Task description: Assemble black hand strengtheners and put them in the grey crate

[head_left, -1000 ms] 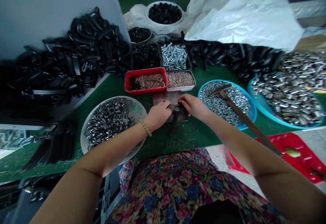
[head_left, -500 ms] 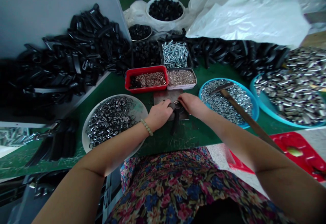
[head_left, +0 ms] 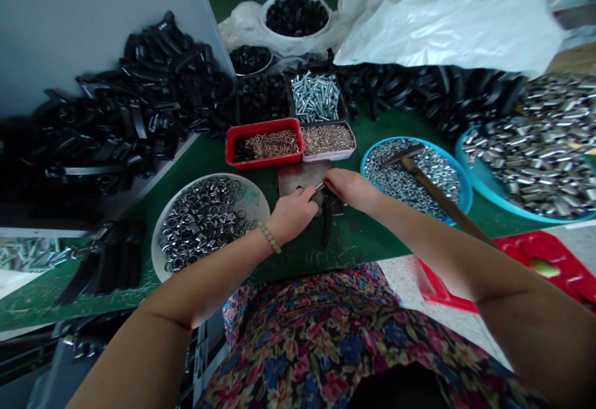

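Observation:
My left hand [head_left: 294, 211], with a beaded bracelet on its wrist, pinches a small silver cylindrical metal piece [head_left: 320, 187]. At the other end of that piece are the bent fingertips of my right hand [head_left: 350, 188], closed together; whether they grip the piece or another small part is hidden. A black curved handle-like part [head_left: 326, 226] sticks out below the hands toward me, its upper end covered by my fingers. Under both hands lies a flat grey metal plate [head_left: 298, 176] on the green table.
Left stands a pale dish of metal rings [head_left: 156, 244]; right, a blue basin of small metal parts [head_left: 465, 201] with a hammer [head_left: 431, 188] across it. Behind are a red tray of pins [head_left: 265, 163] and a bin of screws [head_left: 314, 97]. Black parts [head_left: 153, 80] pile at left.
The silver piece shows more clearly between my fingers. The black part's lower end has swung slightly to the right. Both hands stay over the plate, and the view has shifted a little.

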The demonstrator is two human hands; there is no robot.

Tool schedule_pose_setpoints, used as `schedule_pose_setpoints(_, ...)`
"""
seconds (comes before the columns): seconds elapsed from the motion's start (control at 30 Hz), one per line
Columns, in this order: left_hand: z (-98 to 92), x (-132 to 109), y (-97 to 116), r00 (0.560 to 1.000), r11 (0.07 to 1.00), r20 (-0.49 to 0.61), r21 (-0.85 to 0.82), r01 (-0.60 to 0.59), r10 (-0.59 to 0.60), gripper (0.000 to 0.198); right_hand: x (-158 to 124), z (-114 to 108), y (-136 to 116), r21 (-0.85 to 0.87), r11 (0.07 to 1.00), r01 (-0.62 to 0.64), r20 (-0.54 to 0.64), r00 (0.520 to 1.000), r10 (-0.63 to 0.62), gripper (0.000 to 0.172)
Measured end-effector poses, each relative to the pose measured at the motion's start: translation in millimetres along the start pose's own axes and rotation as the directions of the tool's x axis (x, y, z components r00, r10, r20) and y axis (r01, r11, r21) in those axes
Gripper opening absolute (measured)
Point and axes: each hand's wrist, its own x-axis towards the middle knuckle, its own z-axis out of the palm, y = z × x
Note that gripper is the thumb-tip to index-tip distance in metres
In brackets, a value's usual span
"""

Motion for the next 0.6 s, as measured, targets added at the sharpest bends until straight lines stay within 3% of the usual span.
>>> schedule_pose_setpoints(0.2,-0.3,5.1,-7.9,0.985,0.986,-0.038,-0.023,0.165,-0.166,0.026,19.4,7.2,9.7,0.039,0.999,0.038,-0.059,0.998,-0.036,0.021)
schedule_pose_setpoints(0.43,-0.5,6.9,-11.5,0.98,0.978,-0.065,-0.095,0.183,-0.19,0.027,15.5,10.2,10.7,0.199,0.979,0.029,-0.17,0.985,0.005,0.019)
schedule_pose_setpoints(0.53,-0.2,7.8,-11.9,0.965,0.954,-0.085,-0.197,0.227,-0.247,0.027,15.2,3.6,8.8,0.311,0.95,-0.036,-0.208,0.972,0.105,0.021)
schedule_pose_setpoints(0.6,-1.7,8.6,-13.5,0.936,0.892,-0.098,-0.351,0.286,-0.338,0.026,11.7,-3.2,5.9,0.386,0.915,-0.115,-0.233,0.948,0.218,0.02)
